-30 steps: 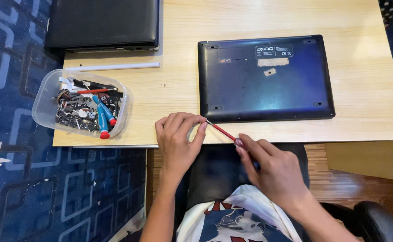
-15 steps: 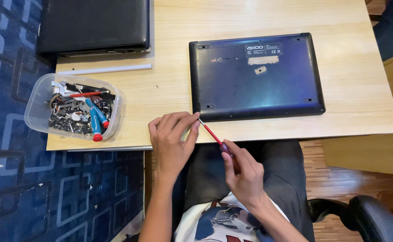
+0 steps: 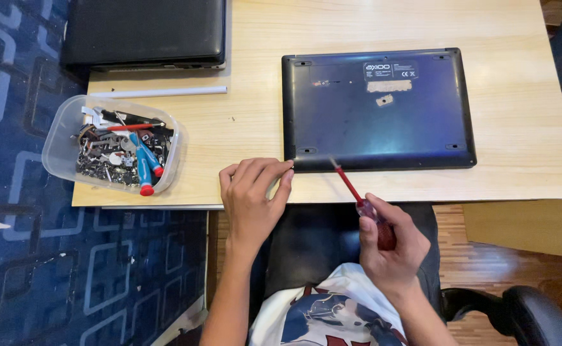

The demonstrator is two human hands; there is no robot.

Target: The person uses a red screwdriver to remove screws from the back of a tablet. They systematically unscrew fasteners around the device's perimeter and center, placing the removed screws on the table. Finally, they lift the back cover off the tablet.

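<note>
Screwdriver (image 3: pixel 363 206) with a red handle and a thin red shaft sits in the right hand (image 3: pixel 390 247), whose fingers are curled tight around the handle. From the head camera, its tip points up and to the left, ending over the near edge of the dark blue laptop (image 3: pixel 377 109), close to the near-left corner. That laptop lies bottom side up on the light wooden table (image 3: pixel 249 122), with a pale label near its far edge and small rubber feet at the corners.

The left hand (image 3: pixel 252 202) rests at the table's near edge, just beside the laptop's near-left corner. Its fingers are bent loosely and drawn together, fingertips touching or almost touching that corner; whether they pinch something small cannot be told.

To the left on the table stands a clear plastic tub (image 3: pixel 60 150) filled with small metal parts, and among them lie blue-handled screwdrivers (image 3: pixel 143 163) with red ends. Beyond the tub lies a thin white rod (image 3: pixel 159 92), and behind that a second, black laptop (image 3: pixel 143 32), closed, at the table's far-left corner.

Under the table's left side spreads a blue patterned carpet (image 3: pixel 31 269). A black chair (image 3: pixel 524 314) shows at the lower right, over a wooden floor.
</note>
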